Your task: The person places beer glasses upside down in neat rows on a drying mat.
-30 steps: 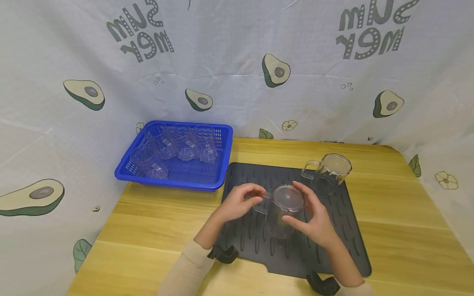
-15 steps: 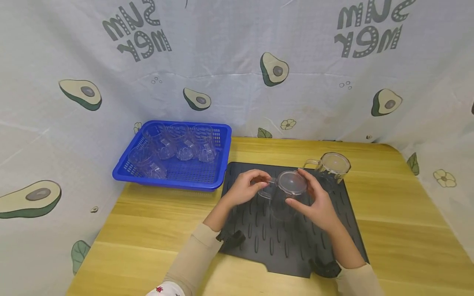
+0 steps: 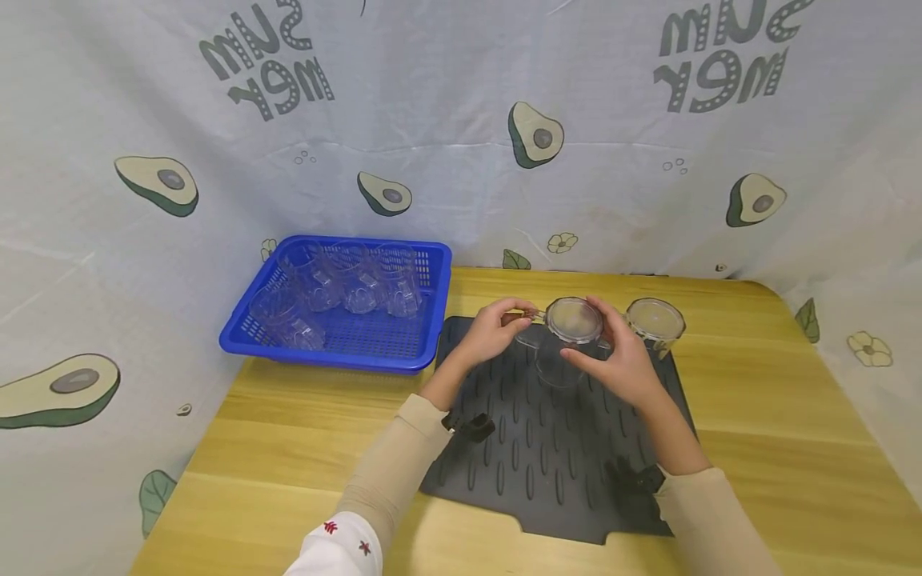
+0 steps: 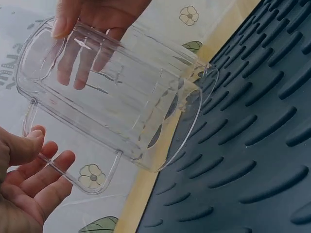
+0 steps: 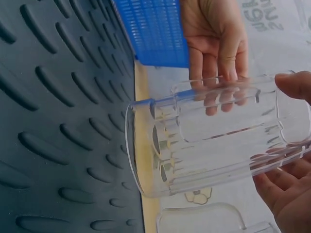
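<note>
A clear mug (image 3: 572, 322) is held upside down over the rear part of the black ridged mat (image 3: 529, 448), its base facing up. My left hand (image 3: 497, 330) pinches the mug's handle between thumb and fingers; the left wrist view shows this handle (image 4: 92, 190) at the fingertips. Round the body near the base, my right hand (image 3: 623, 360) grips with thumb and fingers on opposite sides. The mug's open rim (image 5: 132, 150) points down at the mat in the right wrist view. Just right of it, a second clear mug (image 3: 657, 320) stands upside down, its handle hidden in the head view.
A blue plastic basket (image 3: 338, 358) with several clear mugs (image 3: 360, 288) in it stands left of the mat. The wooden table (image 3: 778, 400) extends to the right, and an avocado-print curtain (image 3: 461, 96) hangs behind.
Both hands have carried the mug away from the front and slightly right, toward the mat's far edge beside the standing mug. Their hold on handle and body stays the same.
</note>
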Tool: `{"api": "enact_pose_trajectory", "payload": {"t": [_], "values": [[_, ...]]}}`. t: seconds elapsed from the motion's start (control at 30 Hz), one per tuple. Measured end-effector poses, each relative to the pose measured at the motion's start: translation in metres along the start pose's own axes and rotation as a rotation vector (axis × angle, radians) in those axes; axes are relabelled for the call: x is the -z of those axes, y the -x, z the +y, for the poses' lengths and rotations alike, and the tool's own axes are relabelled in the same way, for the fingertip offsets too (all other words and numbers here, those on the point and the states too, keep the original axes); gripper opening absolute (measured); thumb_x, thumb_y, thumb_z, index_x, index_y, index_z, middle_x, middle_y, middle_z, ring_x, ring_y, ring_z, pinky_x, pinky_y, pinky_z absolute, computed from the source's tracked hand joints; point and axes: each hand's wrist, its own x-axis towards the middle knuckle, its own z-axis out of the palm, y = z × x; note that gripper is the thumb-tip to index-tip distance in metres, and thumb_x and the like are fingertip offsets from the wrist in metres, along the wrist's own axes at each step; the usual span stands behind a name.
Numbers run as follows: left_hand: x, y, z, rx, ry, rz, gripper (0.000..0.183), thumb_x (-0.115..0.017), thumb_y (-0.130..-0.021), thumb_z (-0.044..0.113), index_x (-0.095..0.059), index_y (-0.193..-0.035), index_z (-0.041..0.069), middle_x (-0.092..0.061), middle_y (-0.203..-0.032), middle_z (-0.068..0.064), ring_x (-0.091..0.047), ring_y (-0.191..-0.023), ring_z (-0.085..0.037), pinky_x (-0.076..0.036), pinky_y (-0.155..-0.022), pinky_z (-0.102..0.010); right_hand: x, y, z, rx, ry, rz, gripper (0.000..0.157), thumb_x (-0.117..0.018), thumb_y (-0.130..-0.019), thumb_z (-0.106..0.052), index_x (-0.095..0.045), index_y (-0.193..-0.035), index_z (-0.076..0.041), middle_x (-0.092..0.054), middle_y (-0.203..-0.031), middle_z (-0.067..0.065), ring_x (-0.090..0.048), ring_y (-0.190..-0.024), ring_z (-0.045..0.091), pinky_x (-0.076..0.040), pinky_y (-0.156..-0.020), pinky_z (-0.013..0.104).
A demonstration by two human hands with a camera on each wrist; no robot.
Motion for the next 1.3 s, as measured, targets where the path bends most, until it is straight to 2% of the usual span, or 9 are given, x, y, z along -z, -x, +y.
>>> {"api": "enact_pose_trajectory", "payload": {"t": [0.2, 0.37, 0.57, 0.7, 0.73, 0.83, 1.13, 1.3], "values": [[-0.008, -0.012, -0.009, 0.042, 0.018, 0.013, 0.025, -0.053, -0.099, 0.001, -0.058, -0.123, -0.004, -0.060, -0.124, -0.018, -0.060, -0.115, -0.029, -0.050, -0.092, -0.029, 0.001, -0.007, 0.005, -0.068, 0.019, -0.022, 0.088, -0.078, -0.084, -0.015, -0.024, -0.151, 0.002, -0.030, -0.152, 0.024, -0.032, -0.137, 0.043, -0.031, -0.105, 0.060], [-0.013, -0.019, -0.013, 0.070, 0.037, 0.024, 0.026, -0.053, -0.099, 0.002, -0.058, -0.124, -0.003, -0.058, -0.126, -0.018, -0.059, -0.118, -0.029, -0.049, -0.093, -0.031, 0.002, -0.010, 0.009, -0.088, 0.033, -0.028, 0.088, -0.078, -0.084, -0.015, -0.023, -0.151, 0.001, -0.029, -0.152, 0.025, -0.028, -0.139, 0.043, -0.028, -0.107, 0.060], [-0.016, -0.024, -0.020, 0.056, 0.061, 0.016, 0.025, -0.052, -0.100, 0.005, -0.058, -0.124, -0.001, -0.059, -0.125, -0.013, -0.059, -0.118, -0.020, -0.047, -0.093, -0.023, 0.003, -0.014, 0.013, -0.110, 0.073, -0.036, 0.088, -0.077, -0.085, -0.014, -0.022, -0.151, 0.002, -0.028, -0.153, 0.026, -0.028, -0.138, 0.045, -0.029, -0.106, 0.061], [-0.018, -0.028, -0.023, 0.058, 0.055, 0.017, 0.026, -0.051, -0.100, 0.003, -0.057, -0.125, -0.002, -0.058, -0.127, -0.016, -0.058, -0.120, -0.025, -0.046, -0.094, -0.024, 0.003, -0.016, 0.016, -0.116, 0.099, -0.037, 0.087, -0.076, -0.085, -0.015, -0.022, -0.151, 0.004, -0.028, -0.152, 0.027, -0.029, -0.137, 0.047, -0.030, -0.105, 0.061], [-0.018, -0.027, -0.017, 0.075, 0.065, 0.015, 0.027, -0.050, -0.100, 0.002, -0.056, -0.125, -0.005, -0.056, -0.128, -0.019, -0.056, -0.121, -0.029, -0.046, -0.095, -0.027, 0.003, -0.017, 0.016, -0.116, 0.104, -0.038, 0.087, -0.076, -0.085, -0.015, -0.022, -0.151, 0.004, -0.028, -0.152, 0.027, -0.029, -0.137, 0.047, -0.030, -0.105, 0.061], [-0.019, -0.028, -0.018, 0.078, 0.056, 0.020, 0.026, -0.049, -0.100, 0.000, -0.056, -0.125, -0.006, -0.055, -0.129, -0.021, -0.055, -0.122, -0.033, -0.047, -0.095, -0.028, 0.002, -0.019, 0.017, -0.124, 0.111, -0.041, 0.087, -0.076, -0.085, -0.013, -0.021, -0.151, 0.004, -0.027, -0.152, 0.028, -0.029, -0.137, 0.047, -0.029, -0.106, 0.061], [-0.021, -0.034, -0.028, 0.069, 0.027, 0.041, 0.025, -0.050, -0.100, 0.003, -0.057, -0.124, -0.003, -0.058, -0.126, -0.018, -0.056, -0.121, -0.029, -0.047, -0.092, -0.023, 0.003, -0.023, 0.014, -0.164, 0.140, -0.080, 0.087, -0.073, -0.088, -0.014, -0.017, -0.151, 0.006, -0.025, -0.152, 0.030, -0.027, -0.137, 0.047, -0.028, -0.106, 0.061], [-0.021, -0.035, -0.029, 0.073, 0.001, 0.039, 0.027, -0.050, -0.101, 0.003, -0.056, -0.126, -0.002, -0.058, -0.125, -0.017, -0.056, -0.121, -0.028, -0.046, -0.092, -0.021, 0.005, -0.025, 0.011, -0.179, 0.199, -0.108, 0.089, -0.072, -0.089, -0.018, -0.015, -0.152, 0.007, -0.023, -0.152, 0.032, -0.029, -0.134, 0.050, -0.031, -0.103, 0.063]]}}
